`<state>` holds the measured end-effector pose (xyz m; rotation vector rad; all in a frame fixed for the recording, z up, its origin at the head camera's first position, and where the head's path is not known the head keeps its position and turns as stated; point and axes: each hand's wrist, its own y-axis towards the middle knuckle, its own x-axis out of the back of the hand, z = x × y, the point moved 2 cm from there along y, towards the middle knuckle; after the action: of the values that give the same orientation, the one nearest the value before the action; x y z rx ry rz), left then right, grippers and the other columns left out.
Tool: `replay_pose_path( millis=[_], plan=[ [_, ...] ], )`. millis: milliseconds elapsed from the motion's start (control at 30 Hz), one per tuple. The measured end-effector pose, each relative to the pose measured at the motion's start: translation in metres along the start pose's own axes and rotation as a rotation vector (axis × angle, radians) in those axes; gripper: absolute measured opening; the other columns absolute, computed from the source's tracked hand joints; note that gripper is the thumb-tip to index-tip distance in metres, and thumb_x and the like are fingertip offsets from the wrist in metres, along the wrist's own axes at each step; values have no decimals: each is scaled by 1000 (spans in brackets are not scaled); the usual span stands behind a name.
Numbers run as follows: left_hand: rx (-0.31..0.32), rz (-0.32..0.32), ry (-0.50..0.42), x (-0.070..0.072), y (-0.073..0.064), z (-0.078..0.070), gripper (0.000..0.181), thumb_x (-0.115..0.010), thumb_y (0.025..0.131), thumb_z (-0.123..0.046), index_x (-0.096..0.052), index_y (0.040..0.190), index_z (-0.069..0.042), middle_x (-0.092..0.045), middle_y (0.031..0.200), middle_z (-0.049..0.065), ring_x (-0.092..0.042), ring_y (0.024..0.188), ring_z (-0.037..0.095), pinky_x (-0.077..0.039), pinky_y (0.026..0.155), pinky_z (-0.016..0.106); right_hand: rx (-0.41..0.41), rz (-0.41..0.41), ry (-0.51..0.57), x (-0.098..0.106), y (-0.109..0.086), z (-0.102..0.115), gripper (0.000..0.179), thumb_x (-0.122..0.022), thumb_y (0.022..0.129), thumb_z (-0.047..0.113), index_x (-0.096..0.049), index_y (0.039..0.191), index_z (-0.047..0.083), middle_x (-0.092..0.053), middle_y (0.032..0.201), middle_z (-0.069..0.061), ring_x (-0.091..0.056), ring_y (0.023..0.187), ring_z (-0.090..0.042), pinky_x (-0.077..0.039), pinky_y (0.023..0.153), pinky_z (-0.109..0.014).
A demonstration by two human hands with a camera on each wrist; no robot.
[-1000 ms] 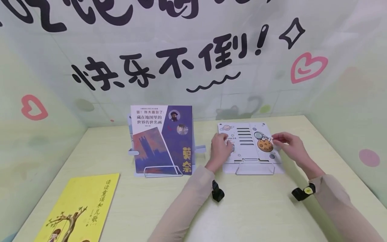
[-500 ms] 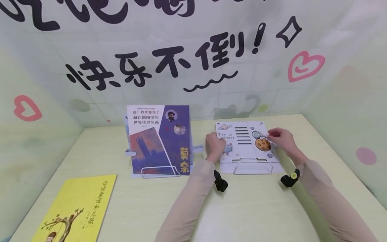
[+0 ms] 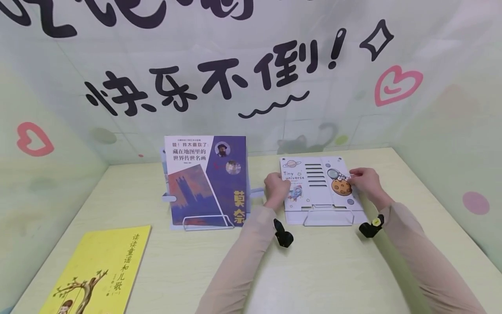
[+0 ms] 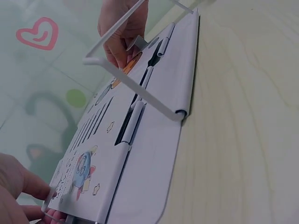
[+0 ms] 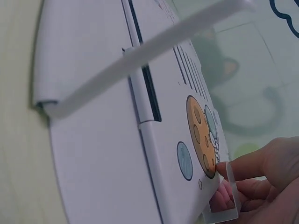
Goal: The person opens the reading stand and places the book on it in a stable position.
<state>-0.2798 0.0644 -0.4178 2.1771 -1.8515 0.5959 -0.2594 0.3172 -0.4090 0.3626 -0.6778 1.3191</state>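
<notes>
A white book stand (image 3: 313,198) with space drawings leans back on the table in the head view. My left hand (image 3: 277,188) grips its left edge. In the left wrist view the left hand's (image 4: 16,186) thumb and fingers close around that edge by a small side bracket. At the opposite edge, my right hand (image 3: 368,183) pinches the stand beside the astronaut drawing. The right wrist view shows the right hand's (image 5: 273,179) fingers around a pale side arm (image 5: 235,189), thumb side near the orange planet. Some fingertips are hidden behind the panel.
Left of the stand, a purple book (image 3: 231,192) stands on a pale blue book stand (image 3: 169,198). A yellow book (image 3: 98,261) lies flat at the table's front left. A wire loop (image 3: 328,225) projects from the white stand's front. A printed wall sheet (image 3: 219,122) rises behind.
My left hand has moved from over the panel's left part out to its left edge, uncovering the printed words. The right hand stays at the right edge. The view has shifted slightly.
</notes>
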Motion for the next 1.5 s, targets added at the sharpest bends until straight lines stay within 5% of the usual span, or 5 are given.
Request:
replay_pose_path(
  millis=[233,433,633,900,1500],
  plan=[
    [-5,-30,-35,-1,1,-2,22,-59,74,4,-69,92,-2,-61,79,5,-55,69,16,-46,62,26,-32,-37,75,3,-1,0,46,-56,86,1,-47,128,-13,-55,106,-21,-53,87,-17,-46,66,-17],
    [-64,-91,-67,-1,2,-7,30,-57,70,7,-69,97,-3,-60,79,2,-56,76,17,-46,66,28,28,-87,171,13,-3,-1,47,-59,84,-3,-47,127,-14,-57,85,-1,-49,68,1,-47,58,-14],
    [-154,-140,-153,1,-1,-14,32,-56,67,13,-67,93,0,-59,76,2,-54,73,15,-45,66,25,66,-89,214,22,-11,0,46,-58,87,1,-45,128,-13,-54,90,0,-51,71,1,-50,63,-15],
    [-215,-84,-168,13,-11,-20,26,-57,70,15,-61,92,0,-57,80,5,-53,72,15,-45,64,21,169,-152,209,28,-25,3,39,-59,87,0,-48,123,-12,-54,88,6,-49,77,1,-47,67,-10],
    [-501,9,-229,33,-42,-21,20,-62,76,14,-55,88,0,-57,79,7,-53,71,15,-48,63,18,430,-279,247,41,-62,0,23,-65,81,-9,-52,100,-7,-55,81,18,-52,76,3,-45,68,-5]
  ],
)
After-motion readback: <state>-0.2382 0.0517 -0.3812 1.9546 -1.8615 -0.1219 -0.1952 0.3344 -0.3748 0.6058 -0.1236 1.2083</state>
